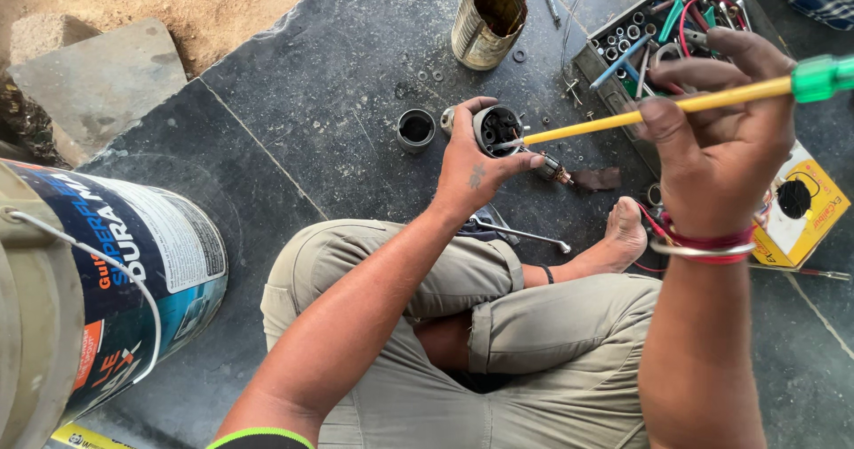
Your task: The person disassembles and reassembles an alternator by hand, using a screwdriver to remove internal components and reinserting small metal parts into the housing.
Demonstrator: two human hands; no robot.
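Note:
My left hand (471, 166) grips a small round metal motor housing (498, 129) with dark windings inside, held above the dark stone floor. My right hand (725, 137) holds a long yellow-shafted screwdriver (623, 118) with a green handle (820, 77). Its tip pokes into the open mouth of the housing. A short grey metal ring cap (415, 129) stands on the floor just left of the housing. A small shaft part (553, 169) sticks out below my left fingers.
A rusty tin can (487, 15) stands at the back. An open toolbox (654, 40) with bits and wires lies at right, beside a yellow meter (801, 207). A big paint bucket (107, 271) sits at left. A spanner (520, 233) rests by my knee, and my bare foot (625, 226) is nearby.

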